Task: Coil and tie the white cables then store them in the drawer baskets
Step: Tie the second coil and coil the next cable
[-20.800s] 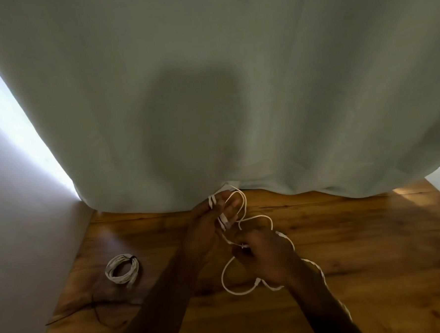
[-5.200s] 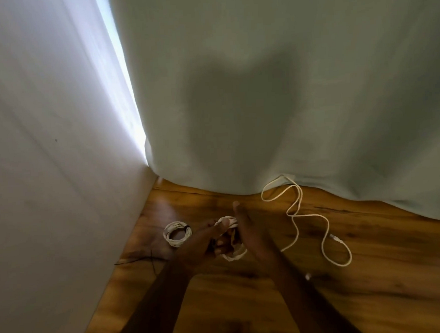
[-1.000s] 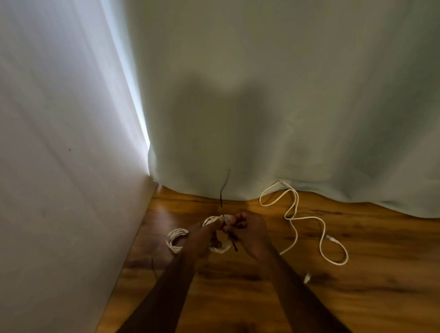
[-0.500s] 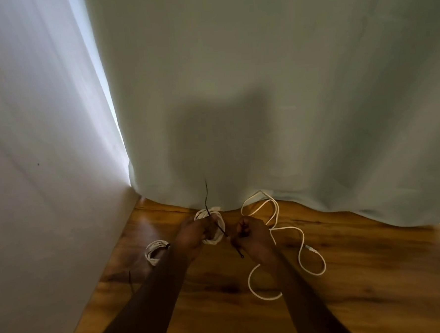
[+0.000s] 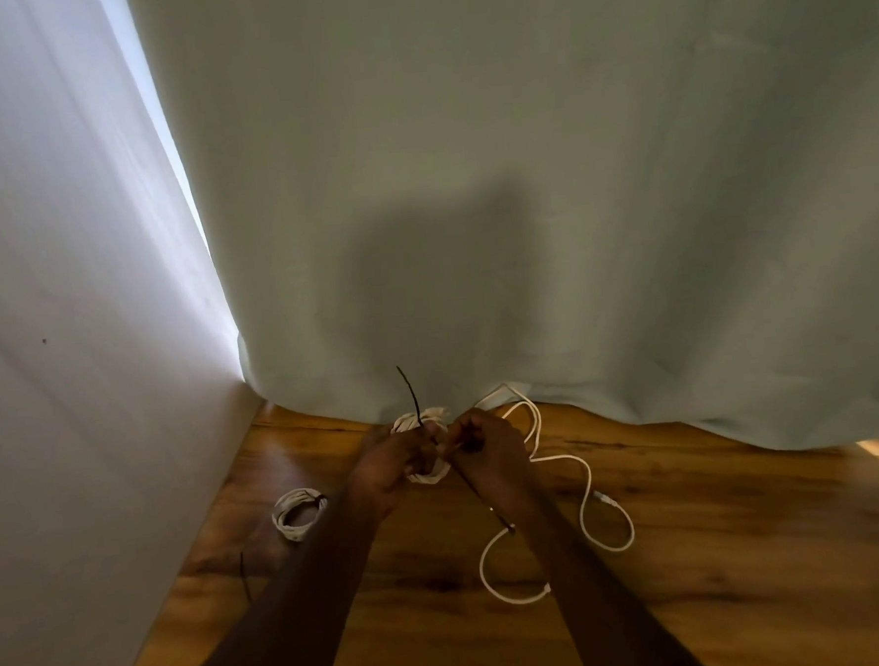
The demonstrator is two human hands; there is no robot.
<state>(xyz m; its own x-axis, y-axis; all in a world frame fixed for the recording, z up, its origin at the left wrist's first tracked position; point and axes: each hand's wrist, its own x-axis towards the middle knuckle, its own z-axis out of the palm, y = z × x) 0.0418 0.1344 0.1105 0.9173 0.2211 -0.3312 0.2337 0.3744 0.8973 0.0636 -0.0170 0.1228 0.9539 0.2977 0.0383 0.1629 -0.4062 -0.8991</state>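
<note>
Gripping the coiled white cable (image 5: 424, 449) just above the counter (image 5: 723, 547), the left hand (image 5: 391, 464) curls round the bundle while the right hand (image 5: 491, 448) pinches a thin black tie (image 5: 414, 398). Light and springy, the coil probably needs holding across its loops. Left of it lies a tied coil (image 5: 298, 514); right, a loose cable (image 5: 585, 483). No baskets show.

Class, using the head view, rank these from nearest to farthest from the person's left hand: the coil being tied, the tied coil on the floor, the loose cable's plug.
1. Coil being tied: in the left hand itself, between both hands.
2. Tied coil: on the floor, to the hand's left, near the wall.
3. Loose cable's plug: on the floor, beyond the right hand.
</note>
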